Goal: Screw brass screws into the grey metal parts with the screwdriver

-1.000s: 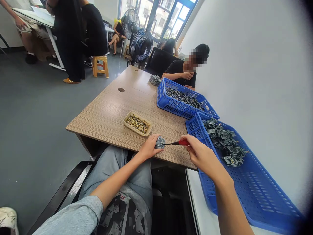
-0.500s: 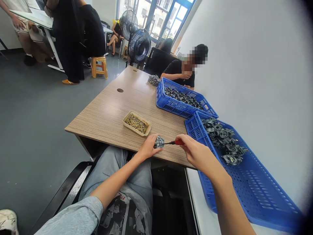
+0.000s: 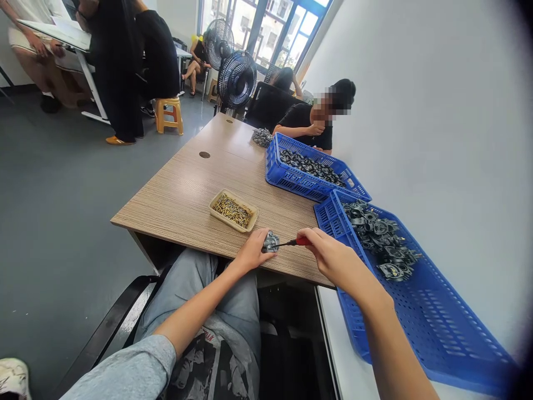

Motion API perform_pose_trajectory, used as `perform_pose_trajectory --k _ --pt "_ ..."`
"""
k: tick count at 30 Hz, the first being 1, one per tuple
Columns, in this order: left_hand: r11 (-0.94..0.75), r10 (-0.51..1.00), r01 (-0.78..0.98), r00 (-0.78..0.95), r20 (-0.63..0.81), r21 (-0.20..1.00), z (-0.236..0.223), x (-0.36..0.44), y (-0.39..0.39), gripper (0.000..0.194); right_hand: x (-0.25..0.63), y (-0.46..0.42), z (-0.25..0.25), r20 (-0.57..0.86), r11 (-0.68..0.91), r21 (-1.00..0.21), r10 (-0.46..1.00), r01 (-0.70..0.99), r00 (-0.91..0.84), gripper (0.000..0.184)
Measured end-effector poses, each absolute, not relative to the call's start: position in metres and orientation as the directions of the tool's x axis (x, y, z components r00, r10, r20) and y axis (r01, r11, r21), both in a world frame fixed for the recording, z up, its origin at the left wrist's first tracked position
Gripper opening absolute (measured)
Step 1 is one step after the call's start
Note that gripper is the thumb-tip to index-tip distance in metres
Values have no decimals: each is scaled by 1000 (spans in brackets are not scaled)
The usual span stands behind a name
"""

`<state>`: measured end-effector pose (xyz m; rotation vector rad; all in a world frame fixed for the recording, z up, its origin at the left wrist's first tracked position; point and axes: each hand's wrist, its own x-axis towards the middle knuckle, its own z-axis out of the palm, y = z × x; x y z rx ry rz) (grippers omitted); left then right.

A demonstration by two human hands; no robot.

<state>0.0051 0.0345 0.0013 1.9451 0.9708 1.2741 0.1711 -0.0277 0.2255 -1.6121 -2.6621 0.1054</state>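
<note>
My left hand [image 3: 252, 250] is closed around a small grey metal part [image 3: 272, 242] at the front edge of the wooden table [image 3: 175, 191]. In my right hand [image 3: 328, 250] is a screwdriver with a red handle [image 3: 302, 241], gripped between the fingers. Its dark shaft [image 3: 287, 243] points left, and the tip reaches the metal part; exactly where it meets the part is too small to tell. Just beyond my left hand stands a tan tray [image 3: 214, 214] full of small brass-coloured and silvery screws [image 3: 233, 209].
On my right a blue crate [image 3: 449, 328] holds grey metal parts [image 3: 378, 228]. Another blue crate [image 3: 291, 180] with dark parts stands farther back, beside a small heap of metal pieces [image 3: 262, 136]. A person [image 3: 302, 119] sits across the table; a fan [image 3: 237, 79] stands behind.
Both hands stay almost in place, with the screwdriver still at the metal part. My right hand has shifted very slightly left.
</note>
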Motion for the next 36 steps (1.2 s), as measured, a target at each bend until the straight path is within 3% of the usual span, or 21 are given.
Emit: perform_pose_trajectory --k 7,22,36 --pt "-539 836 248 273 476 805 5 4 33 78 169 -28 228 44 465 -52 885 884 -464 29" --pt "-535 839 248 266 475 807 5 4 33 78 169 -29 228 -9 468 -34 884 883 -468 35" --pt "-543 834 245 267 482 803 5 5 33 78 146 -44 221 -27 530 213 843 821 -537 48"
